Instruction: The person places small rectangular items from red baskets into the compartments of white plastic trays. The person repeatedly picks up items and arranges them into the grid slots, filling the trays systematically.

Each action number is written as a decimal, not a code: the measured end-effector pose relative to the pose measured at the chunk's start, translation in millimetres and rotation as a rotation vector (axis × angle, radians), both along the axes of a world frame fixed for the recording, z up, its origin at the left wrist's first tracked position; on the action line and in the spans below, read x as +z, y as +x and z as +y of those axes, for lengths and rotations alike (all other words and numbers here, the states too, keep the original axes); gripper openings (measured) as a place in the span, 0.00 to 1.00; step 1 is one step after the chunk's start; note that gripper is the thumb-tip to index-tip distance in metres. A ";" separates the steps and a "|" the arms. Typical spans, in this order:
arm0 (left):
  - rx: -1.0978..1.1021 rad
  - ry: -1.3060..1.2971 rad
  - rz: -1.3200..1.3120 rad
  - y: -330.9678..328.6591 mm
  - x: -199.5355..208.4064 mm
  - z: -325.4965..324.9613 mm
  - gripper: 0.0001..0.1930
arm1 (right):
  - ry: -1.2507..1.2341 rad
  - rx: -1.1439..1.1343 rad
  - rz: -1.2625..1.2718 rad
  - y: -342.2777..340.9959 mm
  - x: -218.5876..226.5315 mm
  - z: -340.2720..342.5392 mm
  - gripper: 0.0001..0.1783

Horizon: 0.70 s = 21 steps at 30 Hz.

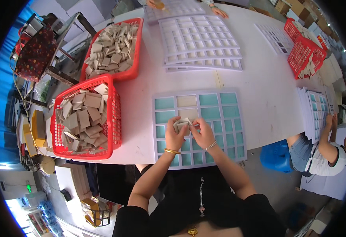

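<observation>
The left hand [175,135] and right hand [204,136] pinch small flat tiles [183,126] over the white grid tray [240,118] on the desk [137,94]. They seem to be sorting them; the next move likely needs one tile held flat above a teal slot [209,100].

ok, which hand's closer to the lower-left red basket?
Left. The left hand is right of the basket, across a strip of table; the right hand is farther right, past the left one.

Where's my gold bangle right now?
In the head view, the gold bangle is left of center, around the wrist of the left hand, over the compartment tray.
</observation>
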<state>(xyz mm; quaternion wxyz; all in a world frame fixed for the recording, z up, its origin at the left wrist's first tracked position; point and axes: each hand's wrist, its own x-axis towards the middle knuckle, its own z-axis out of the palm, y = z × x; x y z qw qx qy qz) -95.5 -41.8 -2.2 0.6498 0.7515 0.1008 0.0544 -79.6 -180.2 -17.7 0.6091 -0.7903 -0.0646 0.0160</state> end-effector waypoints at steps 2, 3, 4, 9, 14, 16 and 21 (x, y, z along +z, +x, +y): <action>-0.051 0.153 -0.016 -2.5 -6.2 5.7 0.17 | -0.001 -0.021 -0.010 -5.2 0.2 -1.6 0.10; -0.006 0.244 -0.119 -2.5 -9.3 6.4 0.13 | 0.002 -0.031 -0.017 -6.5 1.1 -1.6 0.10; -0.002 0.238 -0.083 -3.4 -12.5 9.3 0.13 | -0.019 -0.031 -0.025 -6.1 3.3 -2.3 0.10; 0.099 -0.009 0.068 -4.1 -13.3 30.2 0.08 | -0.102 -0.079 -0.108 13.0 13.9 -21.2 0.15; 0.094 -0.067 0.084 -12.1 -14.5 43.1 0.04 | -0.235 0.129 0.011 18.9 9.7 -46.0 0.14; 0.113 -0.004 0.057 -16.1 -21.5 41.3 0.05 | -0.271 0.241 -0.029 22.4 0.6 -48.2 0.12; 0.132 0.044 0.082 -25.2 -27.6 34.2 0.06 | -0.458 0.347 -0.044 32.5 -4.2 -42.7 0.09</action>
